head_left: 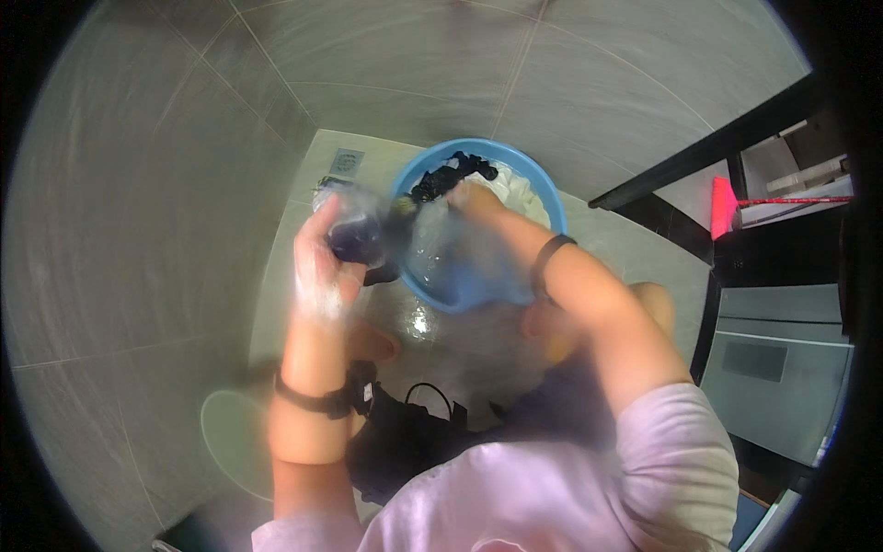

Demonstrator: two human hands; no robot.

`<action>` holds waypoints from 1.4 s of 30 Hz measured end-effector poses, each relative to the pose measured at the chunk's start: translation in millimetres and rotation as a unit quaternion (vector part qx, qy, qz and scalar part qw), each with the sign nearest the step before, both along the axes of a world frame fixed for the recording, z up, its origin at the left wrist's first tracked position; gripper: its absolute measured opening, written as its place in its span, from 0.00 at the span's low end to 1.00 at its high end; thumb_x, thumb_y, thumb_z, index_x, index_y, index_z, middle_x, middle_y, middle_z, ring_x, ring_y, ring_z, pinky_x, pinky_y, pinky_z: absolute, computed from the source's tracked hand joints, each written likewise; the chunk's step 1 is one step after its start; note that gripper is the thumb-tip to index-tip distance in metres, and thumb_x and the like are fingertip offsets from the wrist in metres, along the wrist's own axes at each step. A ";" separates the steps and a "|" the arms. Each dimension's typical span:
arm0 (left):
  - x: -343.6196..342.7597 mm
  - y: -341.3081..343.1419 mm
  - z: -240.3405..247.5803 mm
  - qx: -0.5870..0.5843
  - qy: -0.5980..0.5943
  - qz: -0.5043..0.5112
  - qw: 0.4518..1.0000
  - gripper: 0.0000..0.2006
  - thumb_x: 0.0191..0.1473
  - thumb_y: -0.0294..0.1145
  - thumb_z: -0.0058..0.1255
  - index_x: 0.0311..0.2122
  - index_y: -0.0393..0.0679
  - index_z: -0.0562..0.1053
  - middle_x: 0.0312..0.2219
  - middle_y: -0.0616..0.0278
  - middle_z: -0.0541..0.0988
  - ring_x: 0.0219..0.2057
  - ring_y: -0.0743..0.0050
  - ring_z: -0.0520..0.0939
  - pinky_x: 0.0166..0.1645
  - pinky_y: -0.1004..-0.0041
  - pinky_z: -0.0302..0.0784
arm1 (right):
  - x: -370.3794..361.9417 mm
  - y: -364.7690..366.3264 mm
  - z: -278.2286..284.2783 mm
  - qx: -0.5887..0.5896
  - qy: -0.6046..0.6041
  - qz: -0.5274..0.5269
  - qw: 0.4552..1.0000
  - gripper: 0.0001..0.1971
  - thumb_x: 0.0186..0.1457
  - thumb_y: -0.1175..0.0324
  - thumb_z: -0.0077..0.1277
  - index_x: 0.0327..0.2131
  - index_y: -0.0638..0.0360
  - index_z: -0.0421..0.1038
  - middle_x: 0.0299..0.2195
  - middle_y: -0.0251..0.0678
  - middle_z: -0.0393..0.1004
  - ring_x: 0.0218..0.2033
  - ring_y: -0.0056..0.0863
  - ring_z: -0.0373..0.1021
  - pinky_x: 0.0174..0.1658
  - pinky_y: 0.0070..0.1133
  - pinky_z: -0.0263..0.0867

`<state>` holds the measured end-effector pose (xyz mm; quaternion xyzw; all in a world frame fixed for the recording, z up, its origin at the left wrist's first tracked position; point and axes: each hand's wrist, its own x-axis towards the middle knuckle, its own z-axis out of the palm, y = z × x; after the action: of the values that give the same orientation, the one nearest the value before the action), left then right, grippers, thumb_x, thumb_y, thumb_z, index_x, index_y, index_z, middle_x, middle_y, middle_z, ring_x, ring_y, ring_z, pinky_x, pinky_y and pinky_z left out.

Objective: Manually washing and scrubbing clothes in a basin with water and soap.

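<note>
A blue basin (554, 195) stands on the tiled floor in front of me, with water in it. White cloth (522, 198) and black cloth (451, 177) lie in its far part. My left hand (322, 262), wet with suds, is left of the basin, its fingers round a dark, soapy cloth (357, 241) blurred by motion. Over the basin, beside the white and black cloth, my right hand (474, 198) is closed. Its fingertips are smeared, and what they hold is hidden. A dark blur runs from the left hand's cloth toward the basin.
A floor drain (346, 163) sits in the corner behind my left hand. Grey tiled walls (395, 55) rise on the left and far side. A pink broom (724, 208) and a black frame (708, 166) are at the right. A pale green round thing (232, 442) is at lower left.
</note>
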<state>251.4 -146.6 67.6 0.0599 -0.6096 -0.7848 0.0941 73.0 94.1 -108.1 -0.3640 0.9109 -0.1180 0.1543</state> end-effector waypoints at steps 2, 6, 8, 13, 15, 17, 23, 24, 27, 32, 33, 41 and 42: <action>18.9 -25.9 11.5 0.164 -0.077 0.084 0.980 0.14 0.57 0.34 0.46 0.45 0.37 0.70 0.37 0.59 0.77 0.39 0.67 0.79 0.46 0.69 0.74 | 49.9 -34.9 -51.6 0.059 -0.125 -0.082 0.987 0.18 0.49 0.62 0.53 0.43 0.56 0.72 0.41 0.50 0.74 0.42 0.50 0.71 0.47 0.36 0.66; -0.8 -11.0 25.5 0.402 -0.067 0.087 0.909 0.12 0.55 0.34 0.47 0.42 0.41 0.71 0.37 0.58 0.78 0.39 0.61 0.79 0.44 0.64 0.75 | 82.0 75.4 -189.1 -0.001 0.101 -0.077 0.992 0.29 0.48 0.62 0.56 0.55 0.52 0.63 0.46 0.49 0.72 0.49 0.43 0.69 0.51 0.32 0.65; 4.4 -33.3 -3.2 0.119 -0.034 0.109 0.986 0.11 0.54 0.36 0.49 0.40 0.41 0.72 0.35 0.58 0.79 0.37 0.60 0.80 0.45 0.61 0.75 | 96.0 59.3 -220.4 -0.032 0.015 -0.075 0.997 0.26 0.49 0.63 0.54 0.53 0.53 0.65 0.46 0.47 0.72 0.50 0.40 0.69 0.50 0.31 0.65; -17.2 -18.6 -31.9 0.220 -0.068 0.105 0.967 0.18 0.58 0.46 0.47 0.40 0.38 0.71 0.30 0.59 0.77 0.23 0.71 0.78 0.21 0.78 0.71 | 62.8 50.0 -147.4 -0.167 -0.356 -0.186 0.901 0.15 0.49 0.68 0.47 0.43 0.57 0.68 0.38 0.39 0.72 0.41 0.31 0.70 0.44 0.30 0.66; 21.0 -55.8 -24.2 0.285 -0.109 0.126 0.944 0.19 0.58 0.47 0.46 0.40 0.39 0.71 0.27 0.59 0.77 0.16 0.76 0.75 0.13 0.80 0.62 | 99.7 -60.1 -7.2 -0.401 -0.553 -0.361 0.634 0.12 0.48 0.70 0.45 0.39 0.57 0.69 0.33 0.34 0.72 0.34 0.28 0.70 0.40 0.30 0.67; 0.3 -4.0 9.0 0.324 -0.083 0.120 0.935 0.16 0.58 0.43 0.48 0.41 0.40 0.71 0.27 0.60 0.76 0.21 0.76 0.76 0.18 0.78 0.66 | 93.6 -43.1 91.8 -0.472 -0.542 -0.393 0.574 0.11 0.48 0.69 0.44 0.37 0.55 0.69 0.31 0.32 0.71 0.30 0.28 0.69 0.37 0.30 0.67; -21.9 65.2 -1.3 -0.192 0.160 -0.250 0.935 0.16 0.59 0.42 0.43 0.28 0.39 0.71 0.31 0.57 0.74 0.34 0.67 0.75 0.41 0.68 0.70 | 113.2 -21.3 180.3 -0.536 -0.376 0.078 0.752 0.32 0.55 0.34 0.35 0.46 0.52 0.69 0.46 0.37 0.72 0.47 0.35 0.68 0.51 0.34 0.63; -21.0 108.4 35.7 -0.317 0.329 -0.130 0.880 0.17 0.58 0.42 0.42 0.28 0.38 0.72 0.30 0.52 0.73 0.34 0.57 0.74 0.41 0.64 0.69 | 107.3 1.5 184.7 -0.582 -0.553 -0.015 0.596 0.31 0.56 0.36 0.34 0.46 0.52 0.70 0.46 0.39 0.72 0.47 0.37 0.68 0.52 0.36 0.62; -14.1 132.7 53.7 -0.342 0.220 -0.126 0.905 0.12 0.54 0.39 0.45 0.35 0.42 0.76 0.34 0.49 0.73 0.44 0.46 0.71 0.51 0.55 0.63 | 101.8 24.2 194.4 -0.609 -0.684 -0.106 0.387 0.29 0.59 0.41 0.33 0.47 0.56 0.69 0.46 0.43 0.72 0.47 0.39 0.69 0.52 0.38 0.64; -23.9 148.8 42.0 -0.446 0.175 0.134 0.868 0.21 0.53 0.33 0.46 0.54 0.49 0.68 0.53 0.47 0.68 0.56 0.46 0.65 0.63 0.56 0.53 | 120.6 1.6 217.6 -0.701 -0.515 -0.348 0.350 0.18 0.62 0.59 0.32 0.42 0.59 0.69 0.39 0.40 0.74 0.39 0.34 0.73 0.47 0.31 0.70; -35.6 144.7 27.6 -0.318 0.195 0.147 0.916 0.24 0.54 0.33 0.46 0.58 0.47 0.64 0.53 0.46 0.67 0.55 0.48 0.67 0.62 0.58 0.56 | 124.0 -11.5 222.4 -0.688 -0.501 -0.375 0.367 0.16 0.62 0.60 0.34 0.41 0.58 0.70 0.38 0.38 0.75 0.38 0.33 0.73 0.45 0.29 0.70; -48.5 122.2 -33.0 0.246 0.010 -0.126 0.961 0.25 0.60 0.54 0.38 0.53 0.46 0.68 0.44 0.59 0.76 0.46 0.63 0.76 0.53 0.62 0.70 | 120.2 -17.6 165.4 -0.406 0.218 -0.165 0.872 0.14 0.49 0.67 0.49 0.39 0.65 0.73 0.45 0.46 0.69 0.45 0.44 0.66 0.52 0.35 0.60; -51.5 125.6 -19.4 0.560 -0.141 -0.189 0.795 0.26 0.60 0.54 0.38 0.54 0.45 0.67 0.43 0.58 0.76 0.45 0.61 0.76 0.53 0.61 0.70 | 121.1 -11.2 170.8 -0.421 0.243 -0.158 0.859 0.15 0.46 0.66 0.51 0.38 0.63 0.72 0.49 0.49 0.64 0.49 0.51 0.62 0.54 0.42 0.55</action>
<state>199.9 -21.0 48.2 0.0960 -0.0697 -0.9740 -0.1929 194.1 82.9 62.7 -0.2624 0.8281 -0.4210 -0.2611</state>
